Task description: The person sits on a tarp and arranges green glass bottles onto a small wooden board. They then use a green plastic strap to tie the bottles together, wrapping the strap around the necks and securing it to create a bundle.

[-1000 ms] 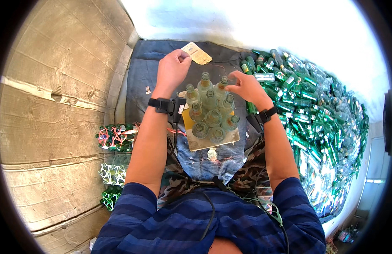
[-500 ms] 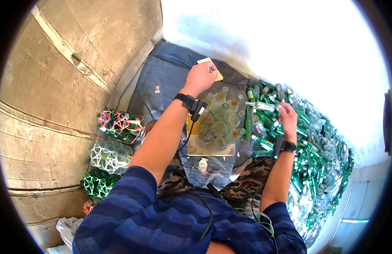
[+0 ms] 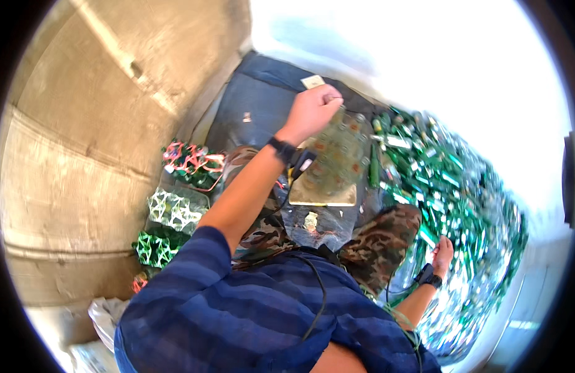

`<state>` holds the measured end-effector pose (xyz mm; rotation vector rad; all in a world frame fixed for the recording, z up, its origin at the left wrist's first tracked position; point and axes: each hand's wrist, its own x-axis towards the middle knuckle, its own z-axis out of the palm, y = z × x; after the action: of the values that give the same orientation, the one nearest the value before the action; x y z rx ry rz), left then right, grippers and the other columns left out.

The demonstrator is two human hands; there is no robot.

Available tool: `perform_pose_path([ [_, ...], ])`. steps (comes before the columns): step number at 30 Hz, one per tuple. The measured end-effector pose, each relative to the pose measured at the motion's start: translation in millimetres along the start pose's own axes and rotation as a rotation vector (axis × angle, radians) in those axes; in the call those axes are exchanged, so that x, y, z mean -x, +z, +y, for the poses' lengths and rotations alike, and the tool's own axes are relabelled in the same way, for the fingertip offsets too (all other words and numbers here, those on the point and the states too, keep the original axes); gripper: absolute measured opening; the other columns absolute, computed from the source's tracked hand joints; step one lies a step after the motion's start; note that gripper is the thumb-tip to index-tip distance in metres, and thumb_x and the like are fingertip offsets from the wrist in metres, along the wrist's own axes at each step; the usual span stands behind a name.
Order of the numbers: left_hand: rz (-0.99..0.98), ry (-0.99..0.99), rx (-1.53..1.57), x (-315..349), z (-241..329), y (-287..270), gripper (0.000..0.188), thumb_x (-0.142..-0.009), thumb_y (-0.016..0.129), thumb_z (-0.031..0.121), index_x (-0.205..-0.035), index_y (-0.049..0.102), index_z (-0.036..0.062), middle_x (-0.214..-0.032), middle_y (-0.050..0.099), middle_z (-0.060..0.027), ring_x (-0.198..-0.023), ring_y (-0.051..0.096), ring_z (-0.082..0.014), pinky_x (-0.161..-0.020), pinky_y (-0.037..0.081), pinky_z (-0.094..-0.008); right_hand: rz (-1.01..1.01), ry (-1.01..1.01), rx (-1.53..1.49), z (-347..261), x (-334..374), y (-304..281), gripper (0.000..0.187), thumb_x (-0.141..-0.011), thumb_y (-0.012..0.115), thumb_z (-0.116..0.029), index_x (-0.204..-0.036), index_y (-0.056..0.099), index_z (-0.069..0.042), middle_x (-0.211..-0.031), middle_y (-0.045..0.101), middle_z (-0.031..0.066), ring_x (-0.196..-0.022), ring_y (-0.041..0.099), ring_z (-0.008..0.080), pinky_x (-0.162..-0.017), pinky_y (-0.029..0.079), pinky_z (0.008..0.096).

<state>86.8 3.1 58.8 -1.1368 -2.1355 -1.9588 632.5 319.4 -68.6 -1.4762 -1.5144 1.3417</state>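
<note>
My left hand is closed above the far-left edge of a group of clear glass bottles; what its fingers hold, if anything, is hidden. The bottles stand upright and close together on a pale board in front of me. Down to the right, my right hand is low over a large heap of green and clear glass bottles. Motion blurs its fingers, so I cannot tell whether it grips a bottle. A green bottle lies beside the standing group.
Bottles in a red carrier, a white carrier and a green carrier stand at the left. A pale card lies on the dark mat. Brown sheeting walls the left side; my camouflage-clad knees flank the board.
My right hand has moved down and toward me, away from the clear bottle it held near the standing group. My left hand has shifted off the card toward the bottle tops. The view has shifted.
</note>
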Motion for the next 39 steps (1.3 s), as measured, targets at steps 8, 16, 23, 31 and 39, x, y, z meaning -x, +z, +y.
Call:
perform_pose_path([
  [8, -0.658, -0.332, 0.076, 113.8, 55.4, 34.2, 0.014, -0.096, 0.071, 0.016, -0.099, 0.071, 0.0018, -0.074, 0.064, 0.0027, -0.063, 0.056, -0.0047, -0.057, 0.044, -0.0244, 0.143, 0.290, 0.141, 147.4, 61.0, -50.5, 0.025, -0.090, 0.069, -0.028, -0.092, 0.074, -0.003, -0.074, 0.065, 0.0038, -0.058, 0.059, 0.0139, -0.052, 0.049, 0.0305],
  [16, -0.994, -0.181, -0.322, 197.6, -53.9, 99.4, 0.018, -0.092, 0.072, 0.019, -0.098, 0.072, 0.0015, -0.072, 0.066, -0.0074, -0.061, 0.061, -0.0151, -0.059, 0.049, -0.0328, -0.107, 0.288, 0.426, 364.0, 90.2, -61.3, 0.016, -0.084, 0.068, -0.026, -0.089, 0.072, -0.012, -0.084, 0.072, 0.0110, -0.079, 0.069, 0.0311, -0.066, 0.053, 0.0447],
  [23, -1.247, -0.123, -0.599, 204.7, -58.0, 84.3, 0.024, -0.085, 0.071, 0.024, -0.100, 0.075, 0.0046, -0.089, 0.072, -0.0222, -0.088, 0.070, -0.0402, -0.080, 0.054, -0.0475, -0.293, 0.364, 0.601, 447.7, 147.2, 11.0, 0.020, -0.089, 0.062, -0.030, -0.090, 0.074, -0.014, -0.091, 0.076, 0.0136, -0.082, 0.072, 0.0306, -0.072, 0.051, 0.0445],
  [31, -1.312, -0.132, -0.607, 208.1, -70.0, 92.7, 0.027, -0.084, 0.071, 0.024, -0.101, 0.075, 0.0038, -0.090, 0.072, -0.0235, -0.089, 0.070, -0.0415, -0.079, 0.054, -0.0477, -0.244, 0.376, -0.113, 491.6, 111.2, 52.0, 0.022, -0.089, 0.064, -0.016, -0.109, 0.064, -0.007, -0.092, 0.066, 0.0120, -0.071, 0.068, 0.0290, -0.060, 0.056, 0.0442],
  [39, -1.334, -0.352, -0.616, 215.7, -77.1, 101.9, 0.027, -0.086, 0.073, 0.023, -0.106, 0.074, 0.0038, -0.087, 0.073, -0.0195, -0.083, 0.072, -0.0357, -0.074, 0.055, -0.0440, 0.025, 0.738, -0.461, 383.5, 78.1, 90.2, 0.045, -0.090, 0.064, 0.000, -0.133, 0.049, -0.003, -0.099, 0.066, 0.0186, -0.076, 0.075, 0.0317, -0.057, 0.062, 0.0434],
])
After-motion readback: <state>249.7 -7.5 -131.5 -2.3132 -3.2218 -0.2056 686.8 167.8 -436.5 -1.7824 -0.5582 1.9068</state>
